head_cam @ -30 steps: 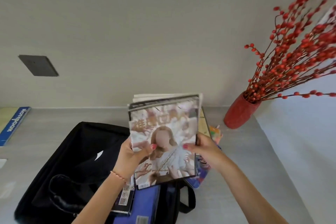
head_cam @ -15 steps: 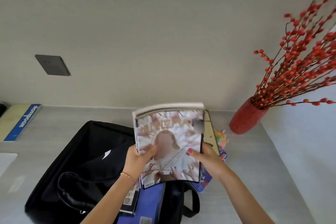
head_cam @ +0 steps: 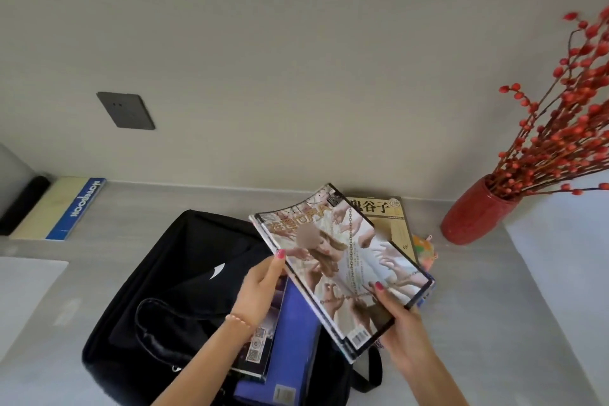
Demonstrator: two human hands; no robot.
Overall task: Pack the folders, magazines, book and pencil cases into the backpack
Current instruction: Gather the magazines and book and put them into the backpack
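Above the open black backpack [head_cam: 171, 277], both hands grasp a tilted magazine [head_cam: 342, 264]: the left hand [head_cam: 260, 290] pinches its left edge, the right hand [head_cam: 398, 320] its lower corner. A yellow book [head_cam: 392, 221] lies on the table [head_cam: 494, 306] just behind.

This looks like a home study or bedroom desk corner: a pale grey stone-look tabletop [head_cam: 494, 323] set against a plain beige wall [head_cam: 296, 43] with a dark grey square switch plate [head_cam: 126, 110]. A glossy red ceramic vase [head_cam: 474, 216] holding red berry branches [head_cam: 560, 128] decorates the right corner, and a cream and blue notebook [head_cam: 62, 208] lies flat at the left
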